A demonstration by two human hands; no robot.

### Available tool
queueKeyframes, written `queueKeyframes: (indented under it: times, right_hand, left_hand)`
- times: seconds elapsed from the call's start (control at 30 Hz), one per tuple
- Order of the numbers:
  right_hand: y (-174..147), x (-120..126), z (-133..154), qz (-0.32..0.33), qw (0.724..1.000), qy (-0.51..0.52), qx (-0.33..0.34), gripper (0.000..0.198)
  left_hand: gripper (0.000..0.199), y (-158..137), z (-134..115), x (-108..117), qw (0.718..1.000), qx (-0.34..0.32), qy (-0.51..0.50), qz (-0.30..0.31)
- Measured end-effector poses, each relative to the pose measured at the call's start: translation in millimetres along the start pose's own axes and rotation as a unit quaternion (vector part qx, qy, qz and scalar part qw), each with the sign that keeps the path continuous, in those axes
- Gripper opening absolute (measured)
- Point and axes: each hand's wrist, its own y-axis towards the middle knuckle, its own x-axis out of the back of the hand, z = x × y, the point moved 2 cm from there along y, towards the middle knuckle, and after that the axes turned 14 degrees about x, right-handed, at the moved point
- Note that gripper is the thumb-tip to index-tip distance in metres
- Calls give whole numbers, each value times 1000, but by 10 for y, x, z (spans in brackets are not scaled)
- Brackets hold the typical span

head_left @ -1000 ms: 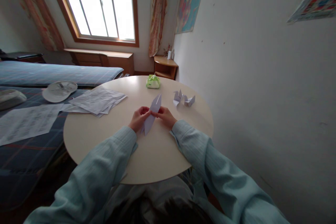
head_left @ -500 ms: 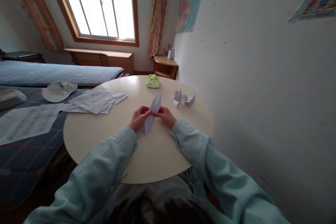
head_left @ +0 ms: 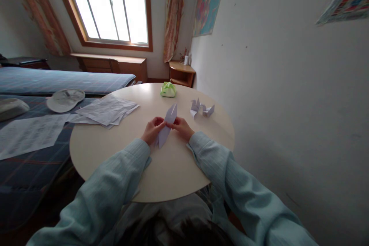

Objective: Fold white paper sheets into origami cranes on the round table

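A piece of folded white paper (head_left: 165, 133), long and narrow with pointed ends, is held tilted over the round table (head_left: 178, 173). My left hand (head_left: 153, 130) pinches its left side at mid-length, thumb on top. From the other side my right hand (head_left: 181, 127) pinches the same spot, its thumb and finger close to the left thumb. The fingers behind the paper are partly hidden. Two folded paper figures, a left one (head_left: 195, 107) and a right one (head_left: 208, 110), stand on the table beyond my right hand.
A stack of white sheets (head_left: 108, 110) lies at the table's left edge. At the far edge sits a green and white tissue pack (head_left: 168, 89). Left of the table, a bed (head_left: 34, 177) holds a white cap (head_left: 65, 100) and a printed sheet (head_left: 31, 134). A white wall (head_left: 288, 103) borders the right.
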Motion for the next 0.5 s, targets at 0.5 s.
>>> queueKeyframes:
  times: [0.5]
  right_hand:
    - [0, 23, -20, -4, 1000, -26, -14, 34]
  left_hand:
    - [34, 65, 80, 28, 1000, -10, 7, -1]
